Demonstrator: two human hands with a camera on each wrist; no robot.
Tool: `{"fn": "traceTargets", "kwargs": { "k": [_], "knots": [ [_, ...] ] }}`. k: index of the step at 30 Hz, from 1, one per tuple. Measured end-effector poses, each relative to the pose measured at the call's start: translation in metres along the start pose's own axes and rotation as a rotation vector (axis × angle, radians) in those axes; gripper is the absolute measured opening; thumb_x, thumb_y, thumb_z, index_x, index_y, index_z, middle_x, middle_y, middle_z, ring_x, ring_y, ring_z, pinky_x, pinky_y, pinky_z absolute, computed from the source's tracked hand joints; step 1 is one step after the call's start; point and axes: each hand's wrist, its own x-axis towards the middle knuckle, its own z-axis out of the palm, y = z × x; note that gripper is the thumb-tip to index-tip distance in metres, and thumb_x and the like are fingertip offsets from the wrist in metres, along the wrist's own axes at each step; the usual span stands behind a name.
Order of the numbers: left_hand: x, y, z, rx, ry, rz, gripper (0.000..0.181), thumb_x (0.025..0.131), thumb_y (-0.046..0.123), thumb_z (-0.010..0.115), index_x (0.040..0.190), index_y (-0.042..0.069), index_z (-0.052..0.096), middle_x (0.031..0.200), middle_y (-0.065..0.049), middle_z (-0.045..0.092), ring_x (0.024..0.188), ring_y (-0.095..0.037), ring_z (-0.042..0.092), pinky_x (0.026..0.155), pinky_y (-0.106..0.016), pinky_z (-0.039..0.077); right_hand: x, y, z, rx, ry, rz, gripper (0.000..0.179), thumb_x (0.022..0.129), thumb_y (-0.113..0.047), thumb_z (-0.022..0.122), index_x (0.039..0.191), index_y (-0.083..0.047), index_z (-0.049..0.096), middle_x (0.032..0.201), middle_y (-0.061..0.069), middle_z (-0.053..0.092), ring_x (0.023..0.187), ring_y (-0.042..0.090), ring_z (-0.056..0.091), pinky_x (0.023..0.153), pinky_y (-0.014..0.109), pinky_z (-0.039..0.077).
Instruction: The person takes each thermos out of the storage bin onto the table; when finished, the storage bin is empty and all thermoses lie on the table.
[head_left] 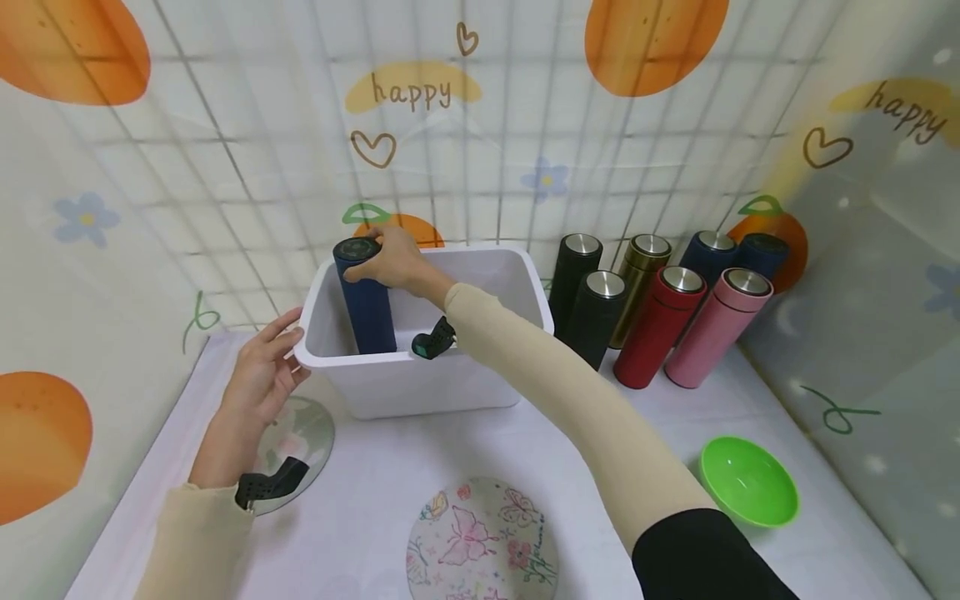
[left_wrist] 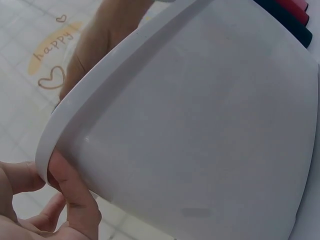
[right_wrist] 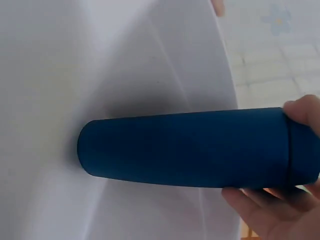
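A white plastic bin (head_left: 435,387) stands on the table against the curtain. Inside its left end is a dark blue thermos bottle (head_left: 367,312), close to upright. My right hand (head_left: 401,265) holds the bottle around its top; in the right wrist view the thumb and fingers lie on opposite sides of the blue thermos (right_wrist: 185,149), near the lid. Its base appears at or close to the bin floor. At the bin's left corner my left hand (head_left: 258,375) pinches the rim, and the left wrist view shows thumb and finger on either side of the rim (left_wrist: 44,150).
Right of the bin stand several thermos bottles, among them a black one (head_left: 596,317), a gold one (head_left: 647,258), a red one (head_left: 656,333) and a pink one (head_left: 712,333). A green bowl (head_left: 750,483) sits front right. Round patterned mats (head_left: 480,542) lie in front and under my left forearm.
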Motion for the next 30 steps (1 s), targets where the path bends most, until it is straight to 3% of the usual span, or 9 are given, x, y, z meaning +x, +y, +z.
{"fn": "traceTargets", "kwargs": {
  "k": [5,14,22,30],
  "knots": [
    [0.0,-0.004,-0.002,0.015,0.006,0.009,0.036,0.101,0.002,0.056,0.136,0.009,0.051,0.108,-0.006,0.064,0.084,-0.017,0.064,0.063,-0.026,0.054,-0.011,-0.011,-0.007,0.008,-0.003,-0.085,0.065,0.074,-0.026,0.09,0.129,-0.014,0.058,0.111,-0.001,0.06,0.096,0.014,0.057,0.073,0.022,0.05],
    [0.002,-0.003,-0.003,0.043,0.021,0.008,0.045,0.1,0.004,0.06,0.142,0.008,0.046,0.116,-0.007,0.059,0.085,-0.017,0.062,0.062,-0.025,0.053,-0.033,-0.037,-0.045,0.066,0.013,-0.202,0.067,0.076,-0.023,0.089,0.133,-0.013,0.055,0.105,0.002,0.069,0.092,0.012,0.066,0.074,0.025,0.052],
    [0.004,-0.001,-0.001,0.016,0.011,-0.001,0.039,0.1,0.002,0.058,0.138,0.009,0.05,0.108,-0.007,0.063,0.083,-0.017,0.064,0.061,-0.026,0.053,-0.053,-0.035,-0.069,0.194,0.07,-0.252,0.065,0.075,-0.02,0.09,0.131,-0.016,0.057,0.1,0.0,0.072,0.089,0.013,0.068,0.075,0.028,0.05],
    [0.003,-0.001,-0.003,-0.011,0.001,-0.01,0.038,0.1,0.001,0.058,0.136,0.01,0.052,0.111,-0.007,0.063,0.088,-0.018,0.064,0.065,-0.027,0.054,-0.079,-0.038,-0.082,0.278,0.104,-0.281,0.066,0.074,-0.013,0.09,0.132,-0.014,0.057,0.102,0.003,0.072,0.091,0.014,0.069,0.079,0.029,0.053]
  ]
}}
